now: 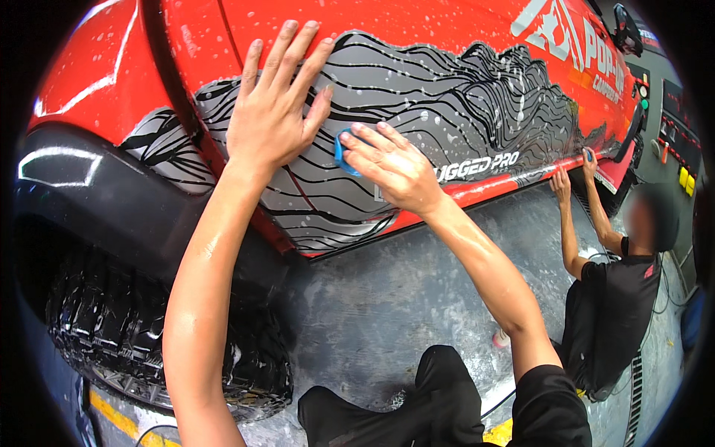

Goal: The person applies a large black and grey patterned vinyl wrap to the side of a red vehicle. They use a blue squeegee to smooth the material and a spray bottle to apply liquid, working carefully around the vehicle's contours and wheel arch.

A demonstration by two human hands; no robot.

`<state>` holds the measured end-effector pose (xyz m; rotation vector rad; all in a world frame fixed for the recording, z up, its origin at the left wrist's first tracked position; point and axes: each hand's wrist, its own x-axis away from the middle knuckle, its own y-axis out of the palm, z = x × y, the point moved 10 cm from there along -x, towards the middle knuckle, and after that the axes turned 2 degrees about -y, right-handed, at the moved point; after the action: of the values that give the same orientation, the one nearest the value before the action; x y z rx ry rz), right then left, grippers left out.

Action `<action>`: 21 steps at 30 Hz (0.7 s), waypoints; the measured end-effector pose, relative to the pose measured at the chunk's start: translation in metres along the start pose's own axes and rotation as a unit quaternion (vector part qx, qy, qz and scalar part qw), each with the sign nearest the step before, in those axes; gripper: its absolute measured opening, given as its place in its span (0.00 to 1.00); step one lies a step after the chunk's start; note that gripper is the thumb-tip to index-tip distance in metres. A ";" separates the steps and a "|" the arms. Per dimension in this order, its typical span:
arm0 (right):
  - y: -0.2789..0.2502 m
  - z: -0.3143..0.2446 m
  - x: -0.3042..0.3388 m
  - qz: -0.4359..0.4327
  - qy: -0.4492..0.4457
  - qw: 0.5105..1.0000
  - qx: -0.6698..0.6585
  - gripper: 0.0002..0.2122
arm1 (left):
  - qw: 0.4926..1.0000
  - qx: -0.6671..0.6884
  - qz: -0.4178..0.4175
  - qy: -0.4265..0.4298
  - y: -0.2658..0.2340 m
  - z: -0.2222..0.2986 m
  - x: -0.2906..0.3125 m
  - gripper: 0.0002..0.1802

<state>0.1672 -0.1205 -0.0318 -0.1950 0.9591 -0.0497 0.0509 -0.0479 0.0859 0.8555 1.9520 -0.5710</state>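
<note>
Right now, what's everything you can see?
Vehicle: one, red, top
Wavy graphic: one, grey-black, on the vehicle
Tyre: one, black, lower left
Wheel-arch trim: one, black, above tyre
Side mirror: one, black, upper right
Hand tool: one, blue, against the graphic
Hanging things: two, yellow, far right
Floor: one, grey, below
Floor stripes: two pieces, yellow, bottom
Other person: one, black clothes, right
Own knees: two, black trousers, bottom
Left hand: one, bare, spread on vehicle
Right hand: one, bare, holding tool

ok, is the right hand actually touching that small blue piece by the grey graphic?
Touching: the head view shows the right hand's fingers lying over the blue piece, covering part of it, with no gap visible.
</note>
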 end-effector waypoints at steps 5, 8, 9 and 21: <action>-0.022 0.027 0.031 -0.002 0.035 0.999 0.037 0.17 | 1.000 0.000 0.006 -0.002 0.002 0.007 -0.005 0.37; 0.002 0.010 0.004 0.002 0.039 0.999 0.011 0.20 | 1.000 0.002 0.003 0.002 0.002 0.002 -0.001 0.36; 0.009 0.003 -0.005 0.006 0.015 1.000 -0.019 0.21 | 1.000 0.012 0.006 0.003 0.002 0.004 -0.002 0.34; 0.042 -0.013 -0.017 -0.022 0.074 0.997 0.029 0.34 | 0.993 0.095 0.061 0.022 -0.007 -0.002 0.000 0.30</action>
<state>0.1446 -0.0787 -0.0332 -0.1602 1.1002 -0.1330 0.0444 -0.0513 0.0874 1.1067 1.8911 -0.6792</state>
